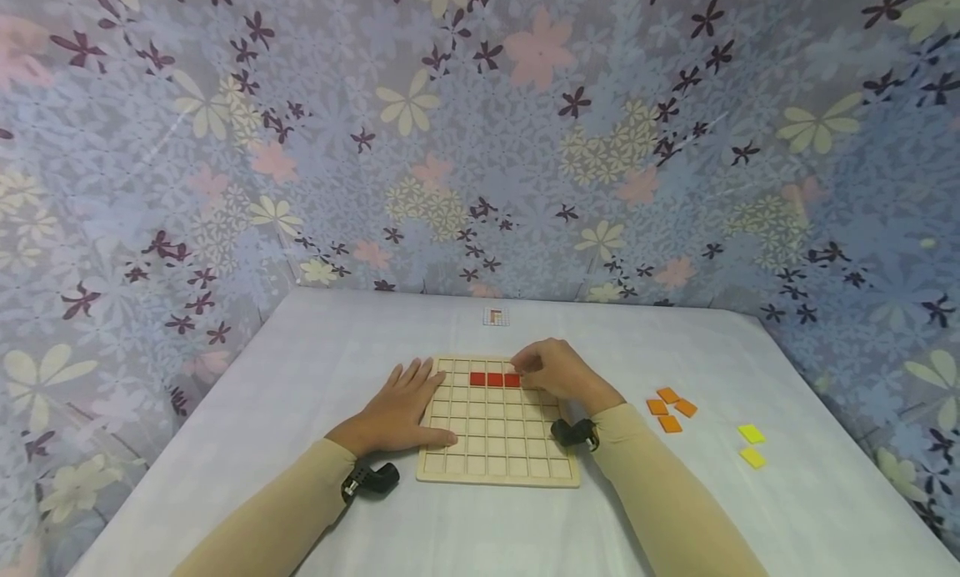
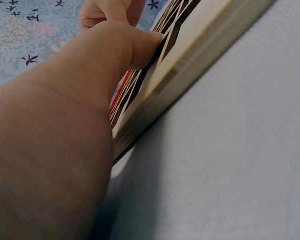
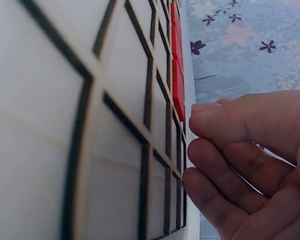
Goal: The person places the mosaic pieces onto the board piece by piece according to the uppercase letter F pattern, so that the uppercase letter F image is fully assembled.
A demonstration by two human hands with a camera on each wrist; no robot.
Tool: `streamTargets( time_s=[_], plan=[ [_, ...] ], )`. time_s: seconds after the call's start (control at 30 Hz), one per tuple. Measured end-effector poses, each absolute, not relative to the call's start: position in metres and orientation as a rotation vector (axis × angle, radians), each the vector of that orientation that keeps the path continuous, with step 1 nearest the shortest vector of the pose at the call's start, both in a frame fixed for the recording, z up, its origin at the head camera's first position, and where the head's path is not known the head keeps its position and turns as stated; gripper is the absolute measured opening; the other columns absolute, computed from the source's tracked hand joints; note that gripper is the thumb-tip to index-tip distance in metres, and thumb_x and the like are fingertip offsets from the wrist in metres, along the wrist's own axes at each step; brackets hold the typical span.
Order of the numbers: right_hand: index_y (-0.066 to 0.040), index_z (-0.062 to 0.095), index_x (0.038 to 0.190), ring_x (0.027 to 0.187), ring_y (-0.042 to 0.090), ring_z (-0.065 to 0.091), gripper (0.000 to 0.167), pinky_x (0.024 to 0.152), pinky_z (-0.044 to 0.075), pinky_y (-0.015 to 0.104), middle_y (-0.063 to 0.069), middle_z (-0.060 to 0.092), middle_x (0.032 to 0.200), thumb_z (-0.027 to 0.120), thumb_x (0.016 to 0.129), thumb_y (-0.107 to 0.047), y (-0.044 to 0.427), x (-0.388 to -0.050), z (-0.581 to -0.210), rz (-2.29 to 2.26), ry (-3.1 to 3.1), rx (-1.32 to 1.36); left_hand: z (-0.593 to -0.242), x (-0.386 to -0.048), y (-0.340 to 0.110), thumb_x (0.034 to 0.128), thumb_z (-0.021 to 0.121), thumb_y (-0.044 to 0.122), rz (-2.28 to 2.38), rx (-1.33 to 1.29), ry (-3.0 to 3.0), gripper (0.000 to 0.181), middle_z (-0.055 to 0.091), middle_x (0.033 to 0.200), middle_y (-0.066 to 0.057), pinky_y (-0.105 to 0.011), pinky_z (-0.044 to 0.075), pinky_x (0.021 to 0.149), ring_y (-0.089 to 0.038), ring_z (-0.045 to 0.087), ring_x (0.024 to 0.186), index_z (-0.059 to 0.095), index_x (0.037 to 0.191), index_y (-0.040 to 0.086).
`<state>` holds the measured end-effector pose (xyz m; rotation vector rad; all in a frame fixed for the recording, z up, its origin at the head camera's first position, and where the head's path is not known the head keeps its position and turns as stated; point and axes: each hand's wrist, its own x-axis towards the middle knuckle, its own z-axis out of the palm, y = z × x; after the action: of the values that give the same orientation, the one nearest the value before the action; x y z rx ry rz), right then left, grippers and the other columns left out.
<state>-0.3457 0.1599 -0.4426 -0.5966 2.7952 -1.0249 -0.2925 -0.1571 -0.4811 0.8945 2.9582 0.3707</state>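
Plain long tan sleeves [image 1: 277, 510], rounded black camera [image 1: 382, 479] on each wrist, bare left hand [image 1: 401, 412], bare right hand [image 1: 561, 373]

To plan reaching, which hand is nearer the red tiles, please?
Right: the right hand is just right of the red tiles; the left hand is farther, to their left.

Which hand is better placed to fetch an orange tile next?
Likely the right hand: it is nearer the orange tiles, which lie to the right of the board. The left hand rests on the board's left side, farther from them.
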Motion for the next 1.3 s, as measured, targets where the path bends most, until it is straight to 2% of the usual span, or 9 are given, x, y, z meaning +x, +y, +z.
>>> streamTargets(
  time_s=[0.23,0.43,0.87,0.97,1.03,1.13,1.2,1.3],
  plan=[
    [-0.005,0.078,0.121,0.103,0.022,0.069,0.025,0.093,0.056,0.044,0.002,0.074,0.108,0.076,0.096,-0.004,0.169,-0.345,-0.439,-1.035,2.844,-0.622,-0.481,-0.292,-0.158,0.0853,0.056,0.087,0.373,0.887,2.961,0.117,0.015,0.172,-0.022,-0.058,0.002,0.124,-0.040,0.008,0.158,0.029,0.166,0.006],
    [-0.004,0.078,0.122,0.106,0.025,0.069,0.026,0.093,0.056,0.046,0.005,0.074,0.114,0.075,0.096,-0.005,0.191,-0.340,-0.436,-1.046,2.873,-0.554,-0.486,-0.294,-0.157,0.0849,0.055,0.088,0.381,0.886,2.961,0.118,0.015,0.172,-0.021,-0.056,0.002,0.124,-0.039,0.008,0.158,0.029,0.167,0.006],
    [-0.001,0.074,0.127,0.111,0.035,0.068,0.030,0.094,0.055,0.053,0.011,0.074,0.117,0.074,0.098,-0.006,0.288,-0.323,-0.441,-0.980,2.950,-0.399,-0.483,-0.293,-0.158,0.0852,0.057,0.086,0.398,0.886,2.959,0.118,0.015,0.172,-0.023,-0.056,0.001,0.124,-0.040,0.008,0.158,0.029,0.166,0.005],
    [-0.001,0.073,0.128,0.110,0.035,0.069,0.030,0.091,0.057,0.050,0.012,0.074,0.118,0.074,0.099,-0.008,0.310,-0.317,-0.442,-0.981,2.960,-0.390,-0.482,-0.292,-0.159,0.0854,0.057,0.086,0.402,0.890,2.959,0.118,0.015,0.171,-0.023,-0.057,0.002,0.124,-0.040,0.009,0.158,0.030,0.166,0.004],
    [0.000,0.072,0.129,0.103,0.034,0.070,0.031,0.082,0.059,0.047,0.015,0.074,0.119,0.073,0.099,-0.007,0.321,-0.312,-0.442,-1.012,2.948,-0.354,-0.482,-0.292,-0.159,0.0855,0.056,0.087,0.402,0.893,2.956,0.118,0.015,0.171,-0.023,-0.057,0.002,0.124,-0.040,0.009,0.158,0.030,0.166,0.004],
    [0.001,0.070,0.131,0.100,0.032,0.071,0.033,0.077,0.058,0.043,0.017,0.073,0.122,0.073,0.099,-0.008,0.336,-0.305,-0.442,-1.038,2.940,-0.286,-0.481,-0.292,-0.159,0.0857,0.056,0.086,0.406,0.900,2.949,0.118,0.015,0.171,-0.023,-0.057,0.002,0.124,-0.041,0.009,0.158,0.030,0.166,0.004],
    [0.002,0.069,0.133,0.102,0.035,0.070,0.036,0.079,0.059,0.046,0.018,0.072,0.123,0.074,0.099,-0.008,0.344,-0.303,-0.443,-1.047,2.941,-0.239,-0.480,-0.292,-0.159,0.0857,0.056,0.086,0.405,0.899,2.944,0.118,0.015,0.171,-0.023,-0.057,0.001,0.124,-0.040,0.008,0.158,0.029,0.166,0.004],
    [0.002,0.068,0.134,0.115,0.040,0.066,0.038,0.092,0.056,0.053,0.019,0.072,0.126,0.075,0.098,-0.011,0.354,-0.301,-0.444,-1.030,2.962,-0.188,-0.480,-0.291,-0.158,0.0857,0.056,0.086,0.400,0.897,2.942,0.118,0.014,0.172,-0.023,-0.056,0.001,0.124,-0.040,0.008,0.158,0.028,0.166,0.004]
  ],
)
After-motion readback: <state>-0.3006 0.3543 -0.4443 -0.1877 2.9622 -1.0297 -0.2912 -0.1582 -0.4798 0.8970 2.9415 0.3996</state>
